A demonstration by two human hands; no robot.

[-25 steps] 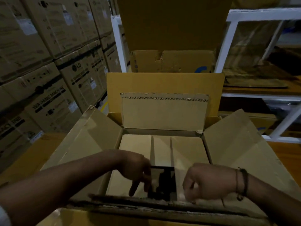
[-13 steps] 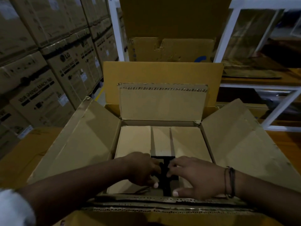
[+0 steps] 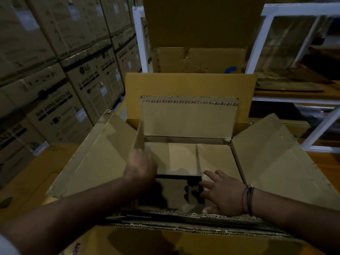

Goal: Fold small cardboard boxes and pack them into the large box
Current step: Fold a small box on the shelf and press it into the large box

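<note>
Stacked cartons (image 3: 55, 100) fill the left. The large box (image 3: 95, 159) sits open, flaps splayed. The left hand (image 3: 140, 167), blurred, is at the foot of an upright cardboard sheet (image 3: 139, 134); can't tell if it's gripping. Small boxes (image 3: 182, 157) lie packed inside. The right hand (image 3: 221, 193) presses flat, fingers spread wide, on the rightmost one. A white rack (image 3: 257, 39) stands far right.

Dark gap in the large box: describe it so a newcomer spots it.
Find the large box with flaps spread, centre frame. Tan small boxes fill its far part. The gap is the only black patch, at the near wall between left hand and right hand.
</note>
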